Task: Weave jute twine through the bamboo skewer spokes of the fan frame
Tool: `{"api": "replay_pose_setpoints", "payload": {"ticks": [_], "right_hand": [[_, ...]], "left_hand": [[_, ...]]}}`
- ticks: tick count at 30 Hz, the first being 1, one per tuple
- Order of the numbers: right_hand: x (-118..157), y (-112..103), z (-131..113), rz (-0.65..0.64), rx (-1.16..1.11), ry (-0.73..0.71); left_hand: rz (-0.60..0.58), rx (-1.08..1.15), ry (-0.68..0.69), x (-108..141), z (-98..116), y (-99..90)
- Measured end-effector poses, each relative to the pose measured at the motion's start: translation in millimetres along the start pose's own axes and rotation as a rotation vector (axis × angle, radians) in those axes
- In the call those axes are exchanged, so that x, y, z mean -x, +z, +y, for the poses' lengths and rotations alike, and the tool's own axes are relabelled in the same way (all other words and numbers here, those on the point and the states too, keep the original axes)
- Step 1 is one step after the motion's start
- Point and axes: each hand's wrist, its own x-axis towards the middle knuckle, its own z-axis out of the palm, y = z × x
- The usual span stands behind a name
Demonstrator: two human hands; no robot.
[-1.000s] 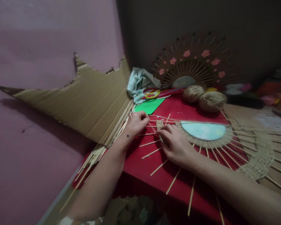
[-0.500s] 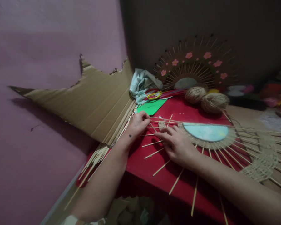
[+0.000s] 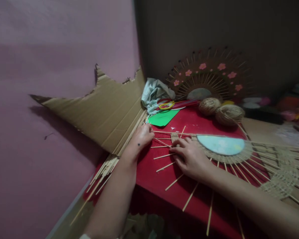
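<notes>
A half-round woven fan frame [image 3: 280,172] with thin sticks fanning outward lies on the red cloth [image 3: 149,172]. At its straight edge is a pale blue half-disc [image 3: 221,144]. My left hand [image 3: 143,134] is closed on a strand of twine [image 3: 161,132] left of the frame, pulled taut along the straight edge. My right hand [image 3: 189,156] rests over the sticks beside a small woven patch [image 3: 174,137], its fingers bent around the frame; the fingertips partly hide what they grip.
Two twine balls [image 3: 229,115] sit behind the frame, near yellow-handled scissors [image 3: 166,105], green paper [image 3: 163,117] and a crumpled cloth [image 3: 155,93]. Cardboard [image 3: 99,113] leans on the left wall above loose sticks [image 3: 106,169]. A flowered fan [image 3: 209,74] stands behind.
My left hand has moved a little left and away from my right hand, and the twine from it looks straighter. The whole view has shifted slightly.
</notes>
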Motion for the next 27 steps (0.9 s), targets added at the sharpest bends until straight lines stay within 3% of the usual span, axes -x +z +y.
{"api": "replay_pose_setpoints", "payload": {"ticks": [4,8,15,27], "right_hand": [[-20.3,-11.5,-6.3,-0.141,0.093,0.092],[-43.6,-7.8,-6.0,-0.238,0.306,0.129],[-58.4,10.9,-1.4,-0.248,0.407,0.089],[-59.1,13.0,-3.1,-0.248,0.444,0.12]], "left_hand": [[-0.001,-0.118,0.032,-0.1,-0.6,0.4],[-0.026,-0.17,0.029,0.1,1.9,-1.0],[-0.044,-0.17,0.03,-0.7,-0.4,-1.5],[-0.091,-0.015,-0.045,-6.1,-14.0,5.9]]}}
